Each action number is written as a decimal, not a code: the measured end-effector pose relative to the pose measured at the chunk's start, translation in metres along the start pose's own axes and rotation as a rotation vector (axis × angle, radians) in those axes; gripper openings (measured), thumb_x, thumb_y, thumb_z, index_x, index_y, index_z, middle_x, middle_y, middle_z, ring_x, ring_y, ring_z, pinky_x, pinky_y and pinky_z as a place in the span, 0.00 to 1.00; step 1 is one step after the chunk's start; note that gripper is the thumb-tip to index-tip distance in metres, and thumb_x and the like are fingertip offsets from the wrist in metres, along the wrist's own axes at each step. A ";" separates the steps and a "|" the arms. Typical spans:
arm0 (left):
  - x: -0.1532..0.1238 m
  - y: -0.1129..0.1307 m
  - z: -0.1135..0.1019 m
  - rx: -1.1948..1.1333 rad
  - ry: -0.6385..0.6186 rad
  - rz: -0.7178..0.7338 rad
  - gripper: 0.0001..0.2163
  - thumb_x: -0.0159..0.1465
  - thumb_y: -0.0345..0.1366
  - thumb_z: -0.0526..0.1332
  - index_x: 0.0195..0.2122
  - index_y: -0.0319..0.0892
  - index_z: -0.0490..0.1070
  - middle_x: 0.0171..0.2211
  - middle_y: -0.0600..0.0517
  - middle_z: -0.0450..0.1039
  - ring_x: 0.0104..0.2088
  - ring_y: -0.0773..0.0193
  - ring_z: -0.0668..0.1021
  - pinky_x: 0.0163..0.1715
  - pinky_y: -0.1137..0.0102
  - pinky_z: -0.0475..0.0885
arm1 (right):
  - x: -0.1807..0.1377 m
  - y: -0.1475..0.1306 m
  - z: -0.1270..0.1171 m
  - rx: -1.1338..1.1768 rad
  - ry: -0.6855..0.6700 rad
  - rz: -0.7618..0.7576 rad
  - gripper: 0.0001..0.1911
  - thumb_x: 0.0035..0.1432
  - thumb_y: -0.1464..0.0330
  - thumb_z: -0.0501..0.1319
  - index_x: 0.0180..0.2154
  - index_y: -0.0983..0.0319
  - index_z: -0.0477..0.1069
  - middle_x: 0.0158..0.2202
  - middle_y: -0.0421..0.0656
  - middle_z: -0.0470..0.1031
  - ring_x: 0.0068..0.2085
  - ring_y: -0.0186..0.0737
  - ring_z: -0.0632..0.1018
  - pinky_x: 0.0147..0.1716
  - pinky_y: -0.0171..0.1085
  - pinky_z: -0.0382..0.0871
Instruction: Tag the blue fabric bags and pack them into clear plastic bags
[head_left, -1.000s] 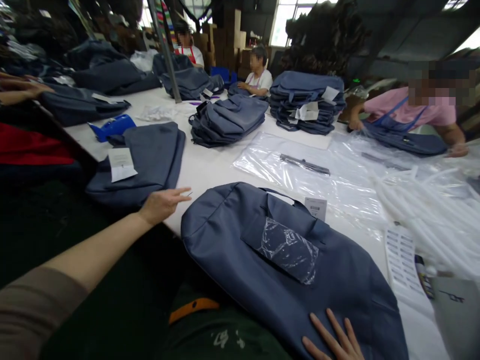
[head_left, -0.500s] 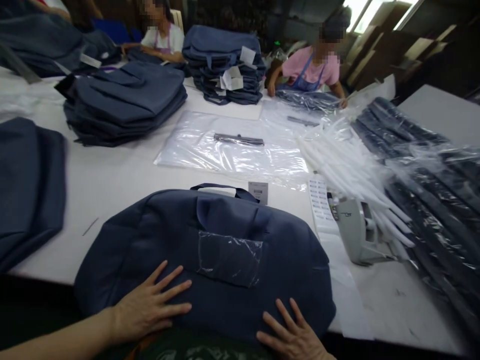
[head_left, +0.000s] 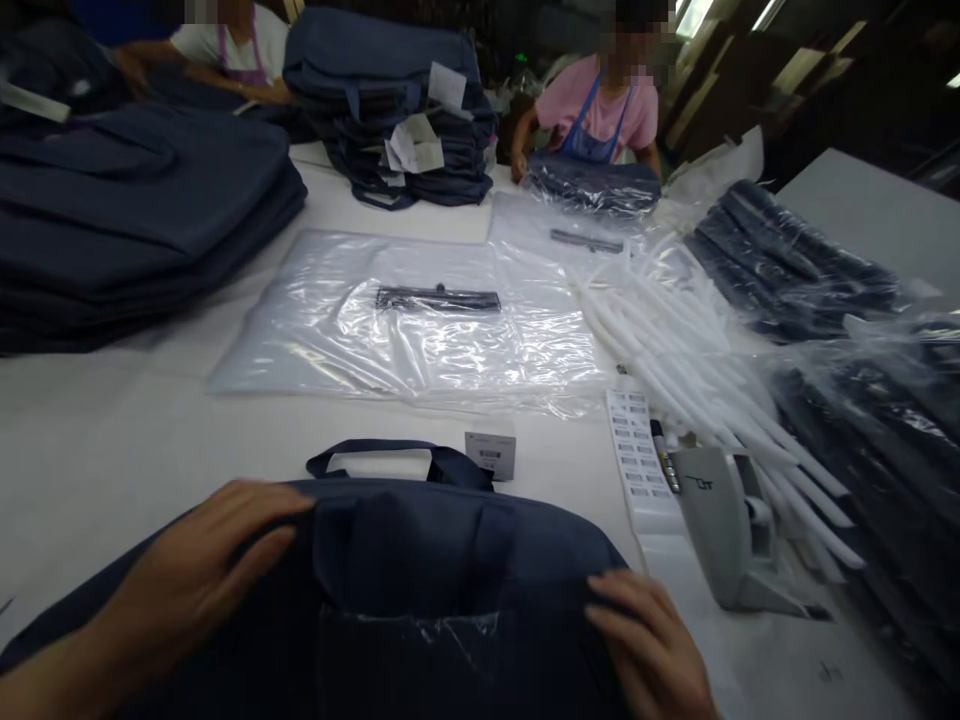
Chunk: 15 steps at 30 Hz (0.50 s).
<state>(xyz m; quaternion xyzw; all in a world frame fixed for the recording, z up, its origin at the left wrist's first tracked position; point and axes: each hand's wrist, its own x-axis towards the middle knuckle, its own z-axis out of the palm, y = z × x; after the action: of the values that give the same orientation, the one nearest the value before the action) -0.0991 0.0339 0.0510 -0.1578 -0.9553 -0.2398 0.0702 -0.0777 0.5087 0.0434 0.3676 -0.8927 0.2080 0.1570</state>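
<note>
I am watching both hands, which were pressing flat on the near part of the navy bag [head_left: 450,560] half a second ago, now sitting higher up on it, close under its handle [head_left: 397,458]; the view has tipped forward too, so the bag is filling the bottom edge of the frame. I am reading that as the smoothing giving way to taking hold of the bag's upper edge.

The left hand [head_left: 199,570] is lying on the bag's top left corner, fingers loosely curled over the fabric and only partly open; whether it is pinching the cloth I cannot tell. The right hand [head_left: 649,645] is resting on the right side of the bag, fingers bent and close together, touching the fabric, its grip likewise unclear. Between them a clear plastic patch [head_left: 420,640] is showing on the bag's front, and a small paper tag [head_left: 490,455] is lying just beside the handle.

To the right, a grey label dispenser [head_left: 720,530] is standing on a strip of barcode labels [head_left: 637,460]. Beyond the bag, a stack of clear poly bags [head_left: 375,340] is lying flat with dark zipper strips. Further off, piles of folded navy bags [head_left: 142,210] are sitting on the white table [head_left: 112,440], and co-workers are working at the far edge.
</note>
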 end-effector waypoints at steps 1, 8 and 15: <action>0.039 0.012 -0.007 0.026 -0.087 -0.072 0.17 0.64 0.47 0.53 0.52 0.53 0.69 0.49 0.53 0.73 0.50 0.52 0.73 0.53 0.61 0.66 | 0.030 0.008 0.000 0.108 0.115 0.034 0.22 0.58 0.77 0.55 0.51 0.52 0.70 0.47 0.45 0.76 0.49 0.43 0.76 0.46 0.46 0.75; 0.150 0.056 -0.014 -0.088 -0.941 -0.034 0.18 0.51 0.47 0.66 0.41 0.46 0.76 0.35 0.49 0.77 0.35 0.52 0.78 0.34 0.68 0.70 | 0.189 0.072 0.063 0.388 -0.523 -0.223 0.22 0.58 0.77 0.53 0.54 0.63 0.67 0.56 0.48 0.71 0.58 0.40 0.69 0.59 0.45 0.64; 0.170 0.042 -0.007 -0.188 -0.995 0.013 0.23 0.68 0.47 0.45 0.29 0.44 0.75 0.26 0.51 0.74 0.28 0.58 0.75 0.30 0.70 0.66 | 0.173 0.121 0.107 0.245 -0.477 -0.400 0.30 0.58 0.63 0.57 0.60 0.66 0.58 0.61 0.51 0.63 0.64 0.44 0.60 0.62 0.49 0.54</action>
<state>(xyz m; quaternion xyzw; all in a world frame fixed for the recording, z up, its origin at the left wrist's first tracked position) -0.2450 0.1111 0.1106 -0.2648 -0.8463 -0.2201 -0.4065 -0.2965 0.4324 -0.0047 0.5901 -0.7828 0.1869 -0.0640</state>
